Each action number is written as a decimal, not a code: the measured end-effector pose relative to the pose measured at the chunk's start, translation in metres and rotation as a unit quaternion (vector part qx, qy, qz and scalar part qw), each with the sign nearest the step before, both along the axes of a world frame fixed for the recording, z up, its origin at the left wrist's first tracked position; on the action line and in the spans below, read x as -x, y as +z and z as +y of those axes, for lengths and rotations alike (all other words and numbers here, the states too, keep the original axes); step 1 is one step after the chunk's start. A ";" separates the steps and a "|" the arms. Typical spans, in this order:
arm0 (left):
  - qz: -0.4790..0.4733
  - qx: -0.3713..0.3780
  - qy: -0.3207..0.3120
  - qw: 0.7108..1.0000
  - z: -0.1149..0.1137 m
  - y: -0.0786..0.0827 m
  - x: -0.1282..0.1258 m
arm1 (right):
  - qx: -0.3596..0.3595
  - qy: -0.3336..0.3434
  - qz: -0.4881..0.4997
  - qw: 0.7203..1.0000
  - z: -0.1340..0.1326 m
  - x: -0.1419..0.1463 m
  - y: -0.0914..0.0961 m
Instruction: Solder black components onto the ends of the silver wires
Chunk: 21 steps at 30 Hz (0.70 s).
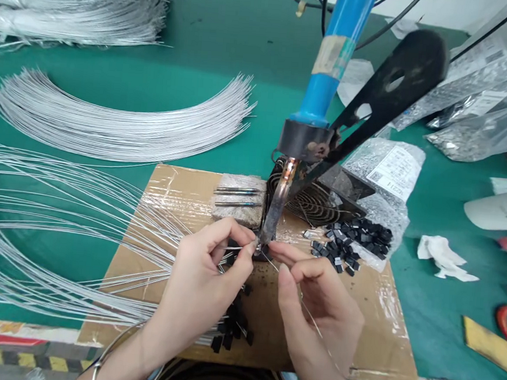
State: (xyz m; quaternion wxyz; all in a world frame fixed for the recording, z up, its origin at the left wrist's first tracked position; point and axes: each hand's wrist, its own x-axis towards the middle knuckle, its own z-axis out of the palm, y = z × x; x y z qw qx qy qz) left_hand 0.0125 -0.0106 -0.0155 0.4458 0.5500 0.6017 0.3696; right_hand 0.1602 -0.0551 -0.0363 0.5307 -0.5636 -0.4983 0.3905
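Silvery wire (270, 262) is pinched in the half-curled right hand (325, 313).

We see a smooth tabletop (229, 53) with a soft sheen, and on it plain brown cardboard (377, 340) with glossy patches. The handle (343, 21) looks like glossy blue plastic; its collar (303, 140) is matt black and scuffed, and the metal barrel (278, 201) is coppery above, dull grey and worn below. We notice a silvery metal look on the thin wire (270, 262), while the wire bundle (121, 134) has a smooth, plastic-like coating. The block (238, 214) looks coarse and matt. We also find shiny bubble-wrap plastic (394, 216), crumpled tissue (443, 257) and a polished metal bangle (96, 368).
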 end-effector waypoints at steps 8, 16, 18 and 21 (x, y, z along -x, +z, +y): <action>-0.011 0.003 0.000 1.000 0.001 0.004 0.000 | -0.014 -0.008 0.001 1.000 0.002 0.000 0.001; -0.017 0.001 -0.004 1.000 -0.001 0.004 0.000 | -0.020 -0.006 -0.003 1.000 0.001 0.000 0.002; -0.018 0.000 -0.004 1.000 -0.001 0.004 0.000 | -0.019 -0.004 0.001 1.000 0.001 0.000 0.003; -0.014 -0.003 -0.004 1.000 0.000 0.004 0.001 | -0.015 -0.004 0.002 1.000 0.001 0.000 0.003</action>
